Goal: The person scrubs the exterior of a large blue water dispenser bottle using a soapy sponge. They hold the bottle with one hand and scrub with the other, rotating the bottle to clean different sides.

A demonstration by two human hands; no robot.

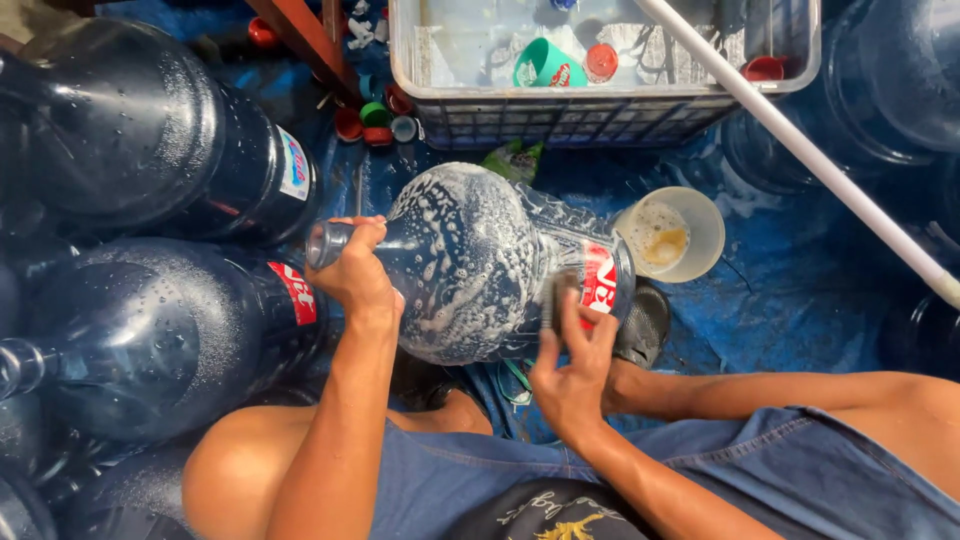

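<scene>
A large clear-blue water jug (470, 262) lies on its side in front of me, covered in soap suds, with a red and white label near its base. My left hand (358, 272) grips its neck close to the open mouth at the left. A dark scrub pad (560, 298) is pressed against the jug's labelled wall by my right hand (572, 368), whose fingers curl over it. My bare knees frame the jug from below.
Several more big blue jugs (150, 330) crowd the left side, others at the right (880, 90). A grey plastic crate (600, 115) with caps stands behind. A white pipe (800, 145) crosses diagonally. A small soapy bowl (672, 235) sits on the blue tarp (800, 300).
</scene>
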